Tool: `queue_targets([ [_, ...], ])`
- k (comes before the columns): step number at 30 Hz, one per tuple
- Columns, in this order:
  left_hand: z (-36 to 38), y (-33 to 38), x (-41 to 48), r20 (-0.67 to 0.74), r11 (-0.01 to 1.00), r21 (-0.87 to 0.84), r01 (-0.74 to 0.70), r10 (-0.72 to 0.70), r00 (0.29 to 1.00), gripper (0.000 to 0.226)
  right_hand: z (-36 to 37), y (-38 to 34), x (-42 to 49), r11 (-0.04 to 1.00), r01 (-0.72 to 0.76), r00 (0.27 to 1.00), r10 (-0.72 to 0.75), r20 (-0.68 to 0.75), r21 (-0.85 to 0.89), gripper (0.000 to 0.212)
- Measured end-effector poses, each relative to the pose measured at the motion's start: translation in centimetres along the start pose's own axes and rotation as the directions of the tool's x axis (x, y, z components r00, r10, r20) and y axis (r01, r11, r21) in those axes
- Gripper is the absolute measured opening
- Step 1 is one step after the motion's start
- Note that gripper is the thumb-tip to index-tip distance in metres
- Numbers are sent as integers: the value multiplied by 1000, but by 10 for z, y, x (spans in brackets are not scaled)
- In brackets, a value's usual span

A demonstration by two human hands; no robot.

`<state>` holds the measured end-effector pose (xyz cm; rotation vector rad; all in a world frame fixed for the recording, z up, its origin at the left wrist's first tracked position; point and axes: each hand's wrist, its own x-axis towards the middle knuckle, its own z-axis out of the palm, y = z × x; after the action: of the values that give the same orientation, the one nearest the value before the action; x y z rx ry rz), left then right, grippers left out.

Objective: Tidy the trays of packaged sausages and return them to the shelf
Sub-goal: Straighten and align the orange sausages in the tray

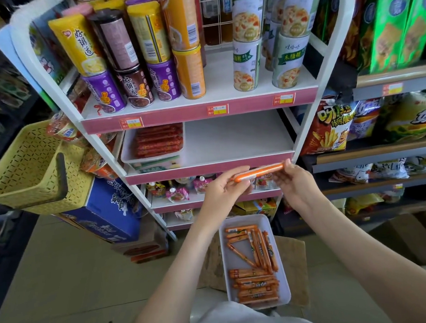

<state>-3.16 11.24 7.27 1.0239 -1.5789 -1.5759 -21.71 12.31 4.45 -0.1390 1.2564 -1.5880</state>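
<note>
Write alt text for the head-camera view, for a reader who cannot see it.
The left hand and right hand hold one orange packaged sausage level by its ends before a white shelf unit. Below them lies a white tray of jumbled orange sausages; a tray of red sausages sits on a shelf.

Orange sausages (252,257) in white tray (283,280); yellow perforated basket (26,165).

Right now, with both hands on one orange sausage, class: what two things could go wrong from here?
1. The left hand and right hand grip the orange sausage only near its ends; it may slip and miss the white tray.
2. The crisscrossed sausages at its far end lie loose, so lifting it off the cardboard box now might spill some.
</note>
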Motion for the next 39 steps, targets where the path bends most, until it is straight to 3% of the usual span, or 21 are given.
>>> queue_targets([
  [2, 4, 0, 1, -22, 999, -10, -34, 34, 999, 32, -1, 5, 2, 998, -54, 998, 54, -24, 28, 14],
  [8, 7, -3, 5, -14, 954, 231, -191, 200, 980, 32, 1, 7, -1, 988, -151, 989, 151, -10, 30, 14],
  [10, 6, -6, 7, -12, 920, 323, -222, 239, 971, 32, 0, 6, -1, 985, -160, 987, 160, 5, -66, 17],
  [12, 4, -10, 10, -48, 903, 369, -221, 256, 966, 37, -1, 9, 1, 953, -139, 989, 150, 19, -270, 21],
  [14, 3, -17, 15, -71, 883, 418, -214, 266, 961, 34, -3, 13, 2, 870, -33, 996, 72, 60, -493, 27],
  [16, 4, -25, 20, -86, 849, 488, -203, 278, 957, 30, -3, 16, 1, 751, 157, 975, -16, 220, -642, 32],
  [18, 8, -30, 24, -128, 832, 529, -169, 275, 953, 28, 3, 19, -6, 659, 300, 914, 8, 405, -690, 33],
  [22, 14, -45, 30, -245, 929, 362, 74, 18, 969, 30, 2, 40, -5, 407, 488, 828, 64, 557, -772, 42],
  [24, 14, -65, 37, -258, 942, 279, 185, -112, 960, 32, -12, 60, 3, 368, 487, 834, 74, 547, -793, 49],
  [27, 13, -131, 46, -284, 854, 312, 416, -334, 899, 40, -49, 99, 25, 377, 419, 878, 63, 475, -826, 51],
  [29, 14, -184, 44, -292, 764, 353, 540, -458, 840, 45, -77, 127, 42, 363, 348, 915, 71, 398, -865, 41],
  [34, 29, -286, 25, -135, 588, 561, 582, -629, 766, 32, -139, 201, 83, 218, 208, 955, 166, 247, -953, 49],
  [39, 47, -375, 22, -191, 480, 653, 585, -644, 741, 13, -172, 263, 119, 105, 176, 946, 255, 198, -979, 66],
])
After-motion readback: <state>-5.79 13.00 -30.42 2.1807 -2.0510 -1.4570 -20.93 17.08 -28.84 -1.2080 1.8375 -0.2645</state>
